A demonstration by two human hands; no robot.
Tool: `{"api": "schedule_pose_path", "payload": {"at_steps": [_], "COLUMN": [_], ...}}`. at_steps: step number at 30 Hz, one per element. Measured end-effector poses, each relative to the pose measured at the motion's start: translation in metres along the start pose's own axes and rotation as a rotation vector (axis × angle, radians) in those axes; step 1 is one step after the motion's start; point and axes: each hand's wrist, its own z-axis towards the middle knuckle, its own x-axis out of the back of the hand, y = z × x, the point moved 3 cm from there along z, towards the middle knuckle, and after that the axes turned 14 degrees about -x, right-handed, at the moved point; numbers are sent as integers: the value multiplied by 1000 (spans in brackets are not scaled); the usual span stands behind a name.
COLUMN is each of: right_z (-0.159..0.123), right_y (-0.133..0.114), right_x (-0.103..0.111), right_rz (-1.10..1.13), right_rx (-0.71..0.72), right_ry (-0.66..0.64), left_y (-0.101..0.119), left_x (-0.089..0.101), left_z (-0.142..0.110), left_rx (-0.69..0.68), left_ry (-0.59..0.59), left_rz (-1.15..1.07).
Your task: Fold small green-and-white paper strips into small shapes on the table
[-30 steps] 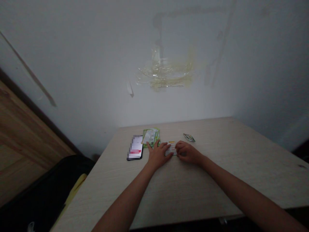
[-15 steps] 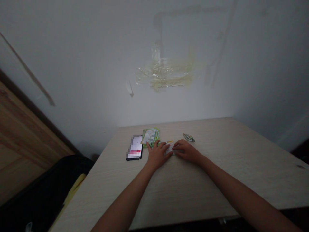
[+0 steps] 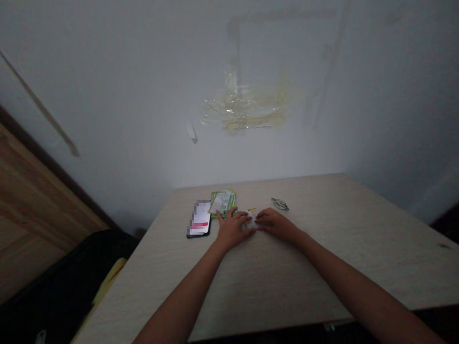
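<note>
A small whitish packet (image 3: 252,220) with a yellow strip at its far end lies on the table between my two hands. My left hand (image 3: 232,231) holds its left edge with thumb and index finger, while the other fingers spread toward a pile of green and white packets (image 3: 223,201). From the other side, my right hand (image 3: 276,223) has its fingers curled onto the packet's right edge. Parts of the packet are hidden under the fingers, and its print is too small to read.
A phone (image 3: 199,220) with a lit, partly blurred screen lies left of the pile. Beyond my right hand is a small crumpled packet (image 3: 279,204). The pale wooden table (image 3: 322,200) meets a wall (image 3: 143,95) with peeling tape. Dark cloth (image 3: 89,258) lies beside the table's left edge.
The fingers of my right hand have shifted slightly on the small packet. My left hand stays almost in place, and the view has moved a little.
</note>
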Motion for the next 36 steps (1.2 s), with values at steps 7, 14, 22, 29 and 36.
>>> {"api": "schedule_pose_path", "payload": {"at_steps": [7, 14, 22, 29, 36], "right_z": [-1, -3, 0, 1, 2], "right_y": [-1, -8, -7, -7, -6], "right_x": [1, 4, 3, 2, 1], "right_rz": [17, 12, -63, -111, -153], "right_rx": [-7, 11, -25, -30, -87], "right_ry": [-6, 5, 66, 58, 99], "left_y": [-1, -2, -1, 1, -3], "left_x": [3, 3, 1, 0, -5], "left_z": [0, 1, 3, 1, 2], "left_rx": [-10, -6, 5, -28, 110], "left_ry": [3, 49, 66, 132, 174], "left_rz": [-35, -77, -76, -27, 104]}}
